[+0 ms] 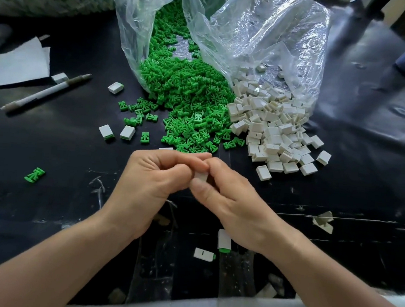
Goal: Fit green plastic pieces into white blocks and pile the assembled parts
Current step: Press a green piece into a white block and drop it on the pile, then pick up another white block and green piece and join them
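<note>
Layout of the table [67, 145]. Nearest me, my left hand [152, 176] and my right hand [227, 202] meet, with a block [200, 176] pinched between them. Behind them the pile of plastic pieces [188, 100] spills from one bag [135, 30]. Touching it on the right, the pile of blocks [276, 131] spills from a second bag [275, 39]. Two assembled parts [127, 132] lie left of the pieces. Farther left is a pen [46, 91], with paper [17, 63] behind it.
</note>
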{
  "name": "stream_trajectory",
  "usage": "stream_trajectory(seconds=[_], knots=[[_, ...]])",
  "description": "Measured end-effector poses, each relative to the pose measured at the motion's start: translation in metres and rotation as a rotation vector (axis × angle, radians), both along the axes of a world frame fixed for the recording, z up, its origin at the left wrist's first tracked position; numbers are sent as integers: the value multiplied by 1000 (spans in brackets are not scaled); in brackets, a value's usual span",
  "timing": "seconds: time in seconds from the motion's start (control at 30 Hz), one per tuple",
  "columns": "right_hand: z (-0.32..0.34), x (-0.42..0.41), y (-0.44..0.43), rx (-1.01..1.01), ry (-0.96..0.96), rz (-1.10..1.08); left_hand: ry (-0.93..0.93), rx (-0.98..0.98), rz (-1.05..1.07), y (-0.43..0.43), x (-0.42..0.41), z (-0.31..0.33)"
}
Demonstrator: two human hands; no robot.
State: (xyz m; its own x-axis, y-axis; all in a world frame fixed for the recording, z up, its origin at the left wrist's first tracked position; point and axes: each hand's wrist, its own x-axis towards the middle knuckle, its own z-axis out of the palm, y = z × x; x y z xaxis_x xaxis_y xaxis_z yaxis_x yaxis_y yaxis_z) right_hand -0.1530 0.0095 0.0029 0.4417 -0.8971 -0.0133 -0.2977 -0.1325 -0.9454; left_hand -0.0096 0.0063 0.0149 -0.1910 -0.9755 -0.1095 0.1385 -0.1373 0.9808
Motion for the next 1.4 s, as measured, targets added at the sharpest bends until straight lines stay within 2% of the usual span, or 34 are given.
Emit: stream_trajectory(seconds=[0.1, 0.2, 0.4, 0.47, 0.6, 0.67, 0.8, 0.87, 0.93, 1.07, 1.17, 1.4], knots=[[7, -1, -3, 24, -55, 19, 60, 15, 0, -2, 1, 2], [9, -6, -5, 120, -93, -6, 30, -18, -48, -1, 4, 3], [10, -9, -5, 145, -18, -21, 21, -30, -86, -1, 3, 3], [11, -11, -9, 74, 65, -95, -3, -14, -45, -2, 5, 2], [6, -24, -22, -196, 255, -337, -129, -21, -6, -1, 5, 0], [1, -30, -29, -304, 350, -438, -209, -61, -63, 1, 3, 1], [-4, -34, -39, -471, 514, -549, -396, -68, -363, 9, 0, 2], [-5, -35, -44, -538, 601, -557, -412, -55, -389, 8, 1, 1], [-6, -34, -47, -562, 668, -535, -414, -40, -396, 6, 3, 1], [-11, -33, -52, -546, 784, -492, -448, -42, -553, 8, 3, 1], [-16, -35, -54, -536, 899, -431, -433, -53, -559, 10, 1, 0], [-19, -38, -56, -579, 846, -478, -377, -35, -418, 7, 2, 5]])
